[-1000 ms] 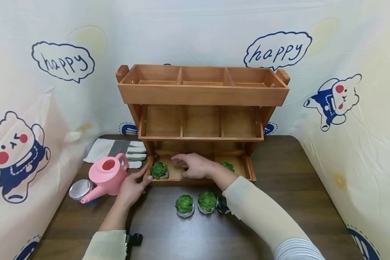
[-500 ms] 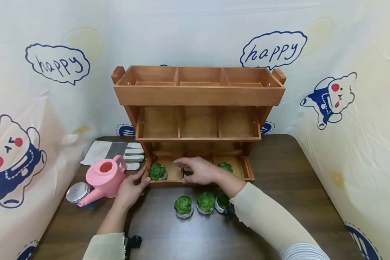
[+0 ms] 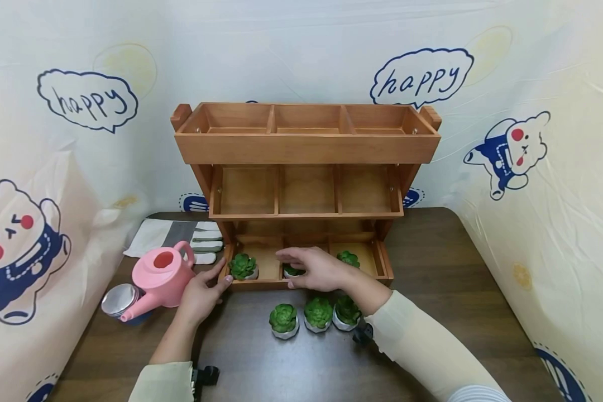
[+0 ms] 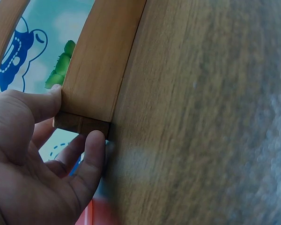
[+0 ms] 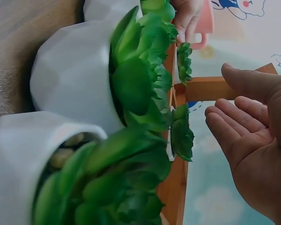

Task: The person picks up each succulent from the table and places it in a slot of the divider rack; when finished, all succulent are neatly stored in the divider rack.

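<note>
My left hand (image 3: 200, 294) grips the left front corner of the lowest tier of a three-tier wooden plant stand (image 3: 306, 149). The left wrist view shows the thumb on the tier's top edge and the fingertips at its end (image 4: 82, 123). Over the lowest tier's middle compartment hovers my right hand (image 3: 321, 269), fingers extended and holding nothing. Partly hidden beneath it is a potted succulent (image 3: 290, 271); in the right wrist view that succulent (image 5: 182, 133) stands apart from the fingers. Other potted succulents sit in the left compartment (image 3: 243, 267) and the right compartment (image 3: 349, 258).
Three more succulents in white faceted pots (image 3: 318, 314) stand in a row before the stand. At left are a pink watering can (image 3: 163, 276), a silver-lidded jar (image 3: 120, 300) and a grey-white glove (image 3: 156, 234). A printed curtain (image 3: 301, 50) surrounds the table.
My right hand has drawn back slightly to the right and toward me, uncovering the succulent in the middle compartment. My left hand keeps its grip on the stand.
</note>
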